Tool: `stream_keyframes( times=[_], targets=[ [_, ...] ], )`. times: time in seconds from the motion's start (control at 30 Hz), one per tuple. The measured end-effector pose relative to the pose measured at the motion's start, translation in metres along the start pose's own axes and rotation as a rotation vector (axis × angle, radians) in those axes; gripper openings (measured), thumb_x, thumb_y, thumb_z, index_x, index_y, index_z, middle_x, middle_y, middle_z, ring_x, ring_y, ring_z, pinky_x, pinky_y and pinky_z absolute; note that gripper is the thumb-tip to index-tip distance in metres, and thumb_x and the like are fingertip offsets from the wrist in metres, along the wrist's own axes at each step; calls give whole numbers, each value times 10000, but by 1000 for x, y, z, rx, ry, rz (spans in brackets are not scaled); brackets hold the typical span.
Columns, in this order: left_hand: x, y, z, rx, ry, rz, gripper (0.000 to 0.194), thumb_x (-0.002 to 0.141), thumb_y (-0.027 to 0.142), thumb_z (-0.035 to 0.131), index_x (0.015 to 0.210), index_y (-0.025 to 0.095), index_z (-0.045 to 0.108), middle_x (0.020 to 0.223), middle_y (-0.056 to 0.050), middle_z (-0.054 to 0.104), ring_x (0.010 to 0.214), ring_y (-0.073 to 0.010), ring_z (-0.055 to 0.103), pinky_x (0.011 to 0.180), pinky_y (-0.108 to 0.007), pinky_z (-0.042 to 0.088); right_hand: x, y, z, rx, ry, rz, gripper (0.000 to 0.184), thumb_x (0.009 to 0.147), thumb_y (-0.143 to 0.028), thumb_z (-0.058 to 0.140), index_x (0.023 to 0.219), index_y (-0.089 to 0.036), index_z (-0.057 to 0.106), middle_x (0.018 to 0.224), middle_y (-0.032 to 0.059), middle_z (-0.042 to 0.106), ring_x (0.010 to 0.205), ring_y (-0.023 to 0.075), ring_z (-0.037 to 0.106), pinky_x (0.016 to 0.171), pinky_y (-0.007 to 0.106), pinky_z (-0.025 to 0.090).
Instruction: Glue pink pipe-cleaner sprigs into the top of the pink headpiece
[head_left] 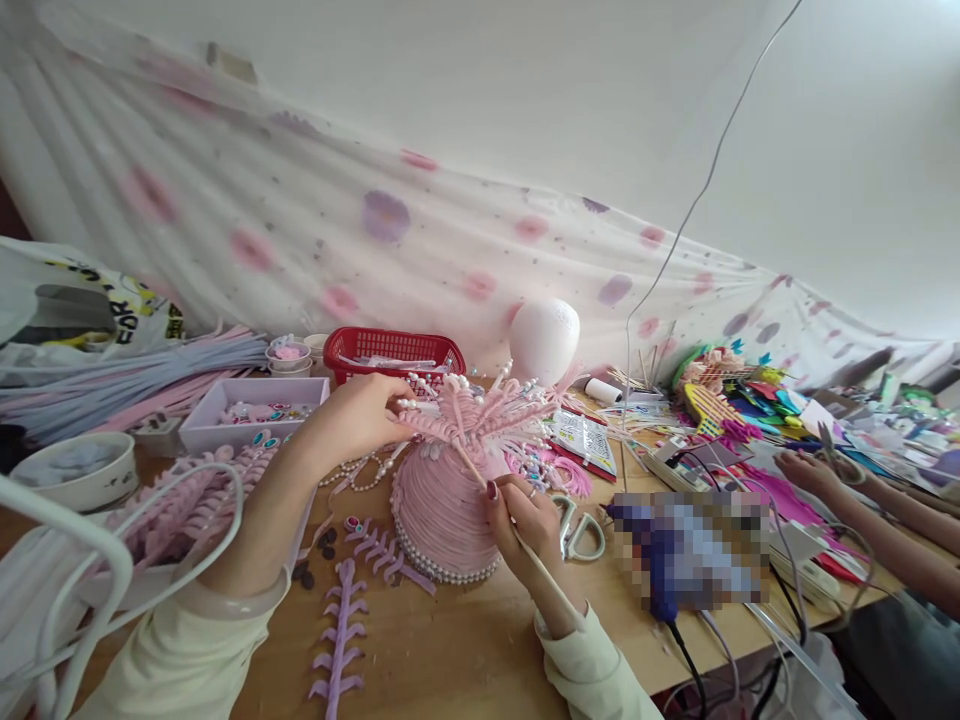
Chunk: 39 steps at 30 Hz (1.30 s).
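A pink dome-shaped headpiece (442,515), wrapped in fuzzy strips and edged with pearl beads, stands on the wooden table before me. Pink leaf-like pieces (459,408) and pearl sprays spread from its top. My left hand (367,412) is closed at the top's left side, fingertips at a beaded pink part; exactly what they pinch is partly hidden. Held like a pen in my right hand (525,515) is a thin pale stick (471,465), its tip touching the middle of the leaf-like pieces. Lilac fuzzy sprigs (341,635) lie in front, and scissors (581,530) lie to the right.
Behind are a red basket (341,352) and a white foam head (545,340). Left stand a white bin (214,432) and a bowl (112,492). A blurred-out patch (697,550), cables and a power strip (795,570) lie right, near another person's hands (814,470) with scissors.
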<state>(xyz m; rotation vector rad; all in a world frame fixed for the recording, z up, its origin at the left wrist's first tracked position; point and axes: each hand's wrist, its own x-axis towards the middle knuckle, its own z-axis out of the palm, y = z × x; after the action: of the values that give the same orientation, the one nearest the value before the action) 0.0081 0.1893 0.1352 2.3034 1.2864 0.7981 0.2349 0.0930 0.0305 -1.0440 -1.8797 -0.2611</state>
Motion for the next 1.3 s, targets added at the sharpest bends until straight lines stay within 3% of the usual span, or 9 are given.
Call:
stream_keyframes(
  times=[0.13, 0.33, 0.5, 0.7, 0.87, 0.97, 1.07, 1.3],
  targets=[
    [5, -3, 6, -4, 51, 14, 142, 684, 332, 656, 719, 204, 708, 739, -41, 767, 710, -266, 698, 586, -292, 418, -2, -1, -1, -12, 12, -2, 269, 954, -85, 462, 726, -212, 528, 743, 26, 625, 592, 113, 553, 561, 242, 406],
    [7, -8, 12, -143, 103, -55, 190, 660, 365, 696, 747, 197, 713, 777, -27, 779, 764, -274, 713, 619, -298, 454, -10, -2, 0, 65, 173, -14, 243, 963, -77, 437, 882, -210, 624, 790, 30, 646, 672, 142, 621, 594, 252, 448],
    [11, -9, 18, -240, 109, -50, 199, 654, 356, 698, 725, 171, 707, 779, -49, 776, 788, -282, 708, 644, -315, 473, -5, -4, 3, 65, 105, 32, 239, 977, -121, 456, 809, -204, 604, 757, 24, 632, 641, 128, 594, 592, 248, 436],
    [17, -10, 32, -373, 157, 6, 313, 675, 354, 693, 911, 156, 746, 917, -63, 789, 870, -276, 713, 734, -336, 519, 1, -7, 3, 61, 53, 188, 326, 1012, -200, 426, 704, -207, 534, 662, -5, 582, 561, 109, 542, 547, 249, 384],
    [18, -10, 37, -412, 129, 31, 314, 695, 376, 673, 905, 158, 756, 925, -60, 791, 907, -277, 710, 771, -337, 524, -6, -3, 3, 180, 100, 208, 314, 1013, -205, 430, 743, -199, 591, 683, -2, 586, 588, 116, 556, 557, 252, 404],
    [18, -11, 33, -337, 89, -29, 243, 688, 386, 662, 765, 172, 746, 762, -38, 770, 751, -257, 699, 675, -319, 504, -9, -1, 4, 194, 156, 175, 304, 1012, -200, 420, 787, -199, 624, 714, 11, 609, 613, 126, 576, 564, 258, 418],
    [17, -14, 29, -335, 25, -22, 201, 686, 380, 654, 703, 191, 721, 612, 5, 703, 613, -215, 648, 602, -291, 471, -6, -4, 5, 173, 116, 154, 309, 1010, -217, 431, 763, -197, 617, 710, 13, 610, 599, 122, 566, 558, 254, 414],
    [15, -19, 24, -355, -14, 41, 131, 675, 326, 652, 656, 203, 691, 649, 13, 713, 623, -202, 634, 596, -278, 465, 6, -11, 7, 174, 130, 412, 430, 1019, -389, 420, 654, -198, 545, 531, -35, 501, 464, 98, 455, 468, 243, 318]
  ],
)
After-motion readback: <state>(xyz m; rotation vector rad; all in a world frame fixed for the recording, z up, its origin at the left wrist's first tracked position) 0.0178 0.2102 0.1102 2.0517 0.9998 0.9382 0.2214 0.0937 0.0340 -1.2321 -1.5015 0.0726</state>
